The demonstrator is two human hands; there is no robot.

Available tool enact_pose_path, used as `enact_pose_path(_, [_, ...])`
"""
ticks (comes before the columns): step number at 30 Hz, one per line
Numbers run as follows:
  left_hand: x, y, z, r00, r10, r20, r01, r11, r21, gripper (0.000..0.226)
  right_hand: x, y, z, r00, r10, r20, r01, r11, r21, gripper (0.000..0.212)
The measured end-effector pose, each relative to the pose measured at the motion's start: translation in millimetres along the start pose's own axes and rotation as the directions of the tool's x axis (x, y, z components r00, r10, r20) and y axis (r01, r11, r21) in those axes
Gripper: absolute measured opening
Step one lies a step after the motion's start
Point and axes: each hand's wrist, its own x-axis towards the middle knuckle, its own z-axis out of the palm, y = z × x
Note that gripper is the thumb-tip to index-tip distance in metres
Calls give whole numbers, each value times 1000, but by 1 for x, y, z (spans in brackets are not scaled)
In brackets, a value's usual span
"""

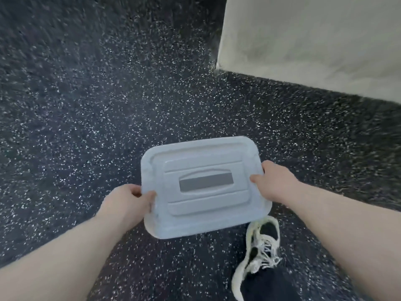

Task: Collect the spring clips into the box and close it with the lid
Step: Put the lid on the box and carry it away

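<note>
A pale grey-white plastic box with its lid on is held in the air over the floor, low in the middle of the head view. The lid has a moulded centre panel with a grey rectangular label. My left hand grips the box's left edge, thumb on top of the lid. On the right edge sits my right hand, gripping it the same way. The box body under the lid is hidden, and no spring clips are visible.
Dark speckled rubber floor fills most of the view. A pale concrete wall or block rises at the upper right. My right foot in a pale laced shoe stands just below the box.
</note>
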Motion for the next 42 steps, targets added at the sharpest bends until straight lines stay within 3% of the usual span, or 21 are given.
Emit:
enact_pose_path(6, [29,116,19,1000,-23,18,24,998,-62,19,74,33,-86,999,24,23,-25,998,54,39])
enact_pose_path(13, [70,243,24,997,79,20,-79,997,17,21,147,62,-168,998,61,-32,-58,995,83,41])
enact_pose_path(21, [163,351,45,975,212,67,-217,973,76,24,232,74,-214,986,121,-114,-94,973,211,47])
enact_pose_path(31, [266,411,66,957,223,186,-252,957,146,27,315,66,-216,963,241,-119,-202,940,276,35])
enact_pose_path(42, [295,428,76,947,232,221,-280,936,215,27,348,60,-217,960,276,-48,-253,929,271,47])
